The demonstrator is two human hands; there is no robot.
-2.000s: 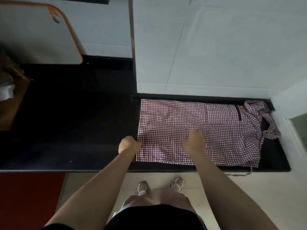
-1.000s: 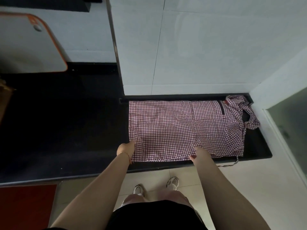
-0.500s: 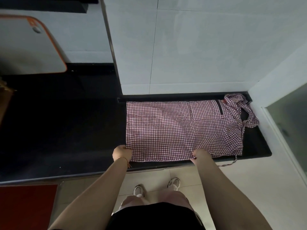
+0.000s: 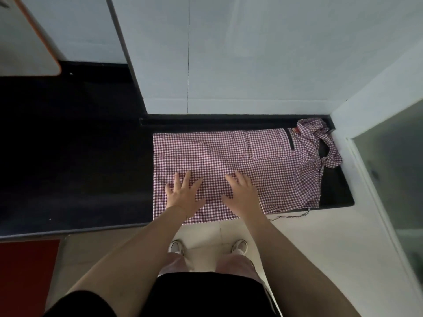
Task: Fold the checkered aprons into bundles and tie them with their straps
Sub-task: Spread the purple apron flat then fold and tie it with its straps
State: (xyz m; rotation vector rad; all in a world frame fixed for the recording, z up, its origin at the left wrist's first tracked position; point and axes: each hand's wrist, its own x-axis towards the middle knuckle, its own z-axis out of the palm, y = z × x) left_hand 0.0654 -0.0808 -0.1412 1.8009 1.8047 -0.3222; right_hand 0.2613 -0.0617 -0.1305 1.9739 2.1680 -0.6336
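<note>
Pressing flat with spread left hand (image 4: 183,195) and right hand (image 4: 242,193), the red-and-white checkered cotton apron (image 4: 229,156) could be dragged off the black stone counter (image 4: 80,168).

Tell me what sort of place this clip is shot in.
Probably a home kitchen: a dark stone countertop against white tiled walls, with an orange-edged cutting board leaning at the back. A checkered apron lies spread on it.

One checkered apron (image 4: 229,161), two hands (image 4: 184,195), one countertop (image 4: 68,156)
</note>
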